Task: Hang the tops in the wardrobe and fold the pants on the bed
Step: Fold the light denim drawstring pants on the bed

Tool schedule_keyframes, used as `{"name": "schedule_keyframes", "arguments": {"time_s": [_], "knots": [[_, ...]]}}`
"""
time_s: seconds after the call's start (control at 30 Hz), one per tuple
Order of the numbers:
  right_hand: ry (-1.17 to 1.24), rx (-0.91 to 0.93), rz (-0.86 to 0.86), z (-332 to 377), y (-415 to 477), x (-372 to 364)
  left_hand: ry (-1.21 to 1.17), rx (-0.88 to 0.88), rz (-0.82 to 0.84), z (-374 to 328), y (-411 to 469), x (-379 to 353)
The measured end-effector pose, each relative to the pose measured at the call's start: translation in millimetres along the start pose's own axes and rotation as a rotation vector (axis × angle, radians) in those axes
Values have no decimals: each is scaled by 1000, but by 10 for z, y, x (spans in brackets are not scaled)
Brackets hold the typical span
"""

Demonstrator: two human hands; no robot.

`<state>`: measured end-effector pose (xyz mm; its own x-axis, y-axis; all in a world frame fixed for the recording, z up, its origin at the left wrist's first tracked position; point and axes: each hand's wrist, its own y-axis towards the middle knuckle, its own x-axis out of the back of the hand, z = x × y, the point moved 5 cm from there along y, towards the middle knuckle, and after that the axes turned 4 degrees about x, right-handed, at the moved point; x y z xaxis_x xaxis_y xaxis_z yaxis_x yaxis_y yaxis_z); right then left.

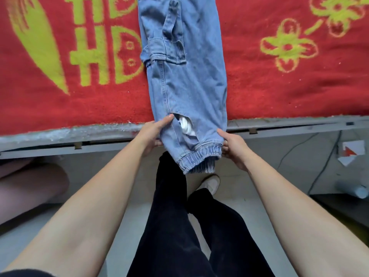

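A pair of light blue denim cargo pants (185, 72) lies lengthwise on the bed, legs stacked, with the elastic cuffs hanging over the near edge. A tear near the cuff shows white fabric inside. My left hand (153, 134) grips the left side of the leg just above the cuff, thumb on top. My right hand (231, 146) pinches the right side at the elastic cuff. The waist end runs out of view at the top.
The bed carries a red blanket (279, 86) with yellow-green letters and flowers. Its grey frame edge (289, 126) runs across the view. Below are my black trousers, a white shoe (210, 183), cables, a paper scrap (352, 152) and a bottle (359, 191) on the floor.
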<state>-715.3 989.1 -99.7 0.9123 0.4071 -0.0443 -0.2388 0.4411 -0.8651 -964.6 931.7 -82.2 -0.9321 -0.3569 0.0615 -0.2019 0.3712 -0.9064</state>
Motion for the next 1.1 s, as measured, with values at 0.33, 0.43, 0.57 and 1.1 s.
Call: {"name": "schedule_keyframes", "arguments": {"time_s": [0.33, 0.43, 0.57, 1.1], "knots": [[133, 51, 60, 714, -173, -57, -202, 219, 190, -44, -229, -86], [243, 105, 25, 1262, 9, -188, -405, 189, 249, -614, -155, -15], [538, 170, -62, 1971, 389, -230, -993, 83, 190, -1359, 178, 215], [-984, 412, -528, 2604, 1124, -334, 425, -343, -450, -2220, 1076, 414]]}}
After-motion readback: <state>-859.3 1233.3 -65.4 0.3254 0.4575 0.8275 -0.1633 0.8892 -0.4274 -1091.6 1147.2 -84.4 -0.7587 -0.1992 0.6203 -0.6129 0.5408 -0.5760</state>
